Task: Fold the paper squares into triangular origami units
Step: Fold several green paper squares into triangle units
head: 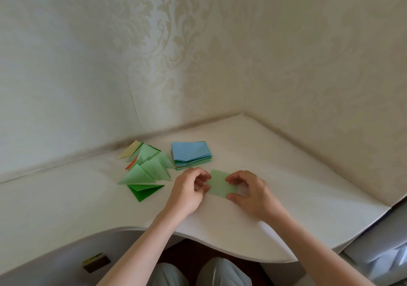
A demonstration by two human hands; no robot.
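A pale green paper point(221, 184), folded to a rectangle, lies flat near the desk's point(286, 175) front edge. The left hand point(189, 190) pinches its 9 o'clock end with curled fingers; the right hand point(248, 190) pinches the 3 o'clock end. The stack of squares point(191, 154) sits at 11 o'clock, folded triangles point(146, 171) at 9 o'clock; bare desktop spreads toward 3 o'clock

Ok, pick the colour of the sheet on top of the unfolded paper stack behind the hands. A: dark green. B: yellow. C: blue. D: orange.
C: the stack beyond both hands shows a light blue top sheet, with green and orange edges only peeking out beneath it.
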